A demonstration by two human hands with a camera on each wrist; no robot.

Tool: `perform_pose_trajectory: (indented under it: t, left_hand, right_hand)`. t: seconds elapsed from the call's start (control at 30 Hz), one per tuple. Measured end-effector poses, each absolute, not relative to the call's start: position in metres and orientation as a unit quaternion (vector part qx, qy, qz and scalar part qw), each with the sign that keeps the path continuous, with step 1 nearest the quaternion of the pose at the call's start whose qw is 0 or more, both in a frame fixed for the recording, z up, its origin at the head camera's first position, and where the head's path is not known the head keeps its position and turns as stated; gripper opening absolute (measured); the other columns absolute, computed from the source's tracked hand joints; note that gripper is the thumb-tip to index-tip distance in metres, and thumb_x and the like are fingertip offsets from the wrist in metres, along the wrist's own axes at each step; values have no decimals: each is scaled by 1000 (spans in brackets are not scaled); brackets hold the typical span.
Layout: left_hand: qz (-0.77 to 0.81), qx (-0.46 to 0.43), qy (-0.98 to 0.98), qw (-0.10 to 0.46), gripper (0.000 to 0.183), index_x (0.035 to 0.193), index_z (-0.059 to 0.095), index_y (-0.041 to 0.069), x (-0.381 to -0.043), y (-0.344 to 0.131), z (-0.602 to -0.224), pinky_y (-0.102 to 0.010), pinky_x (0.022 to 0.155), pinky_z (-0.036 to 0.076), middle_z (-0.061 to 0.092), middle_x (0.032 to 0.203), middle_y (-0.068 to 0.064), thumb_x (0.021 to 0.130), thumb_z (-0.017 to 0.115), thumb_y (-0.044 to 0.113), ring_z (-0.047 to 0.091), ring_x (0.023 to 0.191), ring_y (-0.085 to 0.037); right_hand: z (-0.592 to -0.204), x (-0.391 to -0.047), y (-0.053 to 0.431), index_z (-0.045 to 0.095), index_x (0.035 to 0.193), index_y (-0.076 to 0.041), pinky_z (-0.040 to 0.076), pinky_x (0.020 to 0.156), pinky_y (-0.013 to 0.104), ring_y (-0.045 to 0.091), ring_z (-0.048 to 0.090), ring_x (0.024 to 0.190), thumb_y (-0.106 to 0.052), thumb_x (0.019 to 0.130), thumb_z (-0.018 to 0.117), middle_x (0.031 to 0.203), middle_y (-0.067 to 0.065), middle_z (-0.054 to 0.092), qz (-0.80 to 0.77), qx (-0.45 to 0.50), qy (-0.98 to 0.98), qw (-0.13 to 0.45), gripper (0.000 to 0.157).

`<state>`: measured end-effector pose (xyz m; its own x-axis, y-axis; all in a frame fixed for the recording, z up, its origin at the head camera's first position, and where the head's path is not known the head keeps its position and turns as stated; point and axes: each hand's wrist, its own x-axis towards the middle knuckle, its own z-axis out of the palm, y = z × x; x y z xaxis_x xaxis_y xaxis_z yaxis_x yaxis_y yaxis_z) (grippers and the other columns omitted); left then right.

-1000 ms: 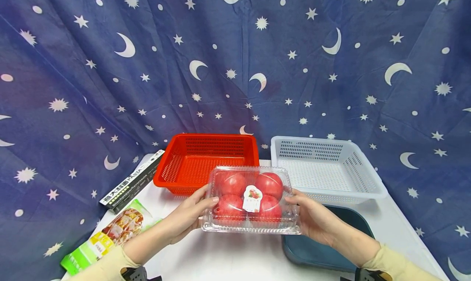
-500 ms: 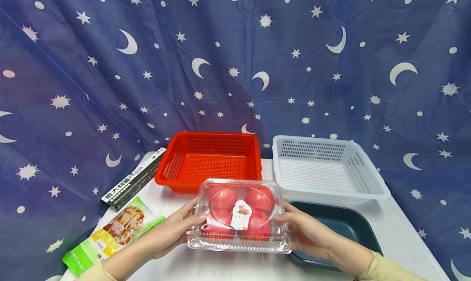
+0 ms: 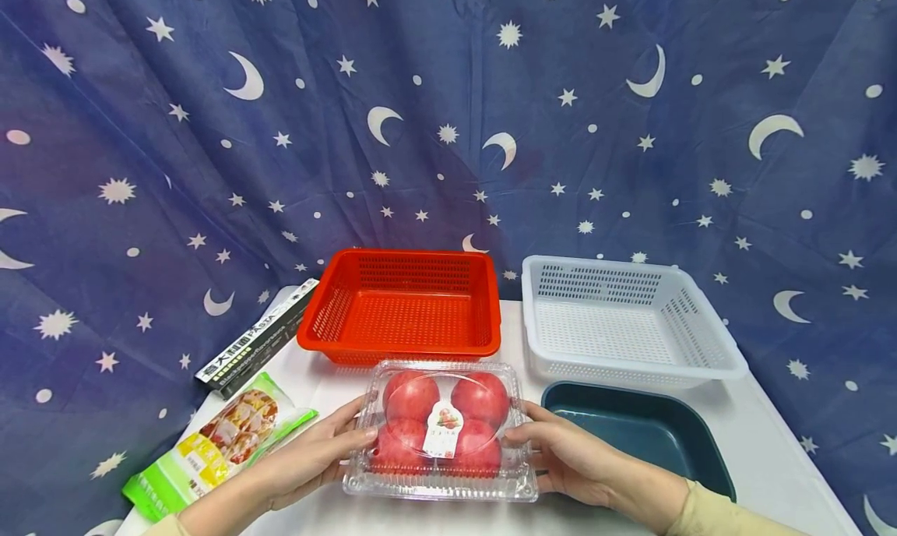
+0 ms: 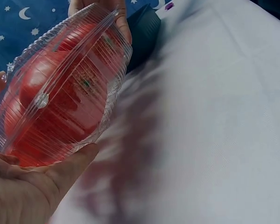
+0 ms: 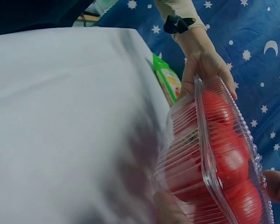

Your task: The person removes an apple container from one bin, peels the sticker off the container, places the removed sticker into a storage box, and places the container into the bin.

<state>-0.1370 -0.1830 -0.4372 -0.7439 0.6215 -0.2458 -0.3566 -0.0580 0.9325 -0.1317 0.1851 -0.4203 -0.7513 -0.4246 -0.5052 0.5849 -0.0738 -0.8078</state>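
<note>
My left hand (image 3: 315, 454) and right hand (image 3: 571, 454) gripped the clear box (image 3: 441, 489) of tomatoes (image 3: 411, 396) by its sides, above the desk (image 3: 420, 522), in front of the red basket (image 3: 413, 322). The white basket (image 3: 603, 333) stood right of the red basket.

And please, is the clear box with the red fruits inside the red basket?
No, the clear box is held between the left grip and the right grip, in front of the red basket.
</note>
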Motion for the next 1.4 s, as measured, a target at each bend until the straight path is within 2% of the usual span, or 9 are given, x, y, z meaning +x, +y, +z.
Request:
perform_pose_trajectory:
  t: [0.13,0.37,0.5,0.7,0.87,1.07,1.17,1.27,1.4]
  left_hand:
    - [719,96,597,341,82,163,-5,6,-137,-185,-443,-42,103,50,14,163,-32,108,53,22,50,133,-26]
    - [721,86,592,350,84,162,-6,3,-141,-189,-451,-42,102,51,25,160,-31,107,54,21,54,129,-26]
    - [712,80,599,356,85,162,-8,1,-146,-192,-457,-43,102,51,23,160,-33,107,54,22,55,128,-28]
    - [694,56,623,357,88,161,-6,-1,-149,-193,-464,-43,101,51,29,157,-33,105,57,24,56,126,-28]
    - [670,46,653,351,87,162,-1,-1,-150,-195,-466,-51,105,47,27,158,-36,104,58,29,49,132,-32]
    - [652,49,672,347,89,162,1,0,-151,-196,-465,-54,106,45,25,158,-36,103,60,30,51,131,-34]
    - [645,53,678,348,90,162,2,0,-152,-197,-464,-53,107,45,19,161,-36,102,61,30,48,133,-34]
    - [635,54,690,343,91,161,3,-4,-153,-198,-462,-53,108,43,15,162,-35,101,63,29,46,134,-33]
    - [623,55,706,333,91,159,4,-9,-154,-200,-461,-54,108,43,13,162,-36,100,64,27,47,133,-32]
  right_hand:
    - [-426,-131,182,13,163,-11,59,86,46,30,65,105,-21,94,67,128,19,60,-732,60,584,344,88]
    - [-435,-133,176,13,162,-9,60,81,44,29,65,103,-19,93,69,125,20,60,-734,68,580,346,90]
    - [-440,-133,173,15,161,-8,60,83,48,31,64,104,-18,93,68,126,22,58,-729,84,585,345,87]
    - [-446,-136,169,15,160,-5,59,85,52,33,63,104,-17,93,67,127,24,56,-721,101,591,347,85]
    - [-450,-136,165,16,160,-5,60,82,49,33,63,103,-17,93,67,125,24,55,-716,111,598,342,86]
    - [-452,-135,162,17,159,-2,62,73,38,31,62,100,-14,92,69,119,22,57,-715,112,601,340,86]
    - [-453,-135,161,19,159,-2,62,76,41,31,63,100,-13,91,69,118,22,58,-718,109,599,337,85]
    - [-452,-135,160,21,158,-2,61,80,46,31,64,100,-12,91,69,119,22,58,-721,106,598,334,83]
    - [-450,-137,157,23,157,-1,61,81,47,31,64,100,-12,91,70,120,21,58,-716,112,605,330,82]
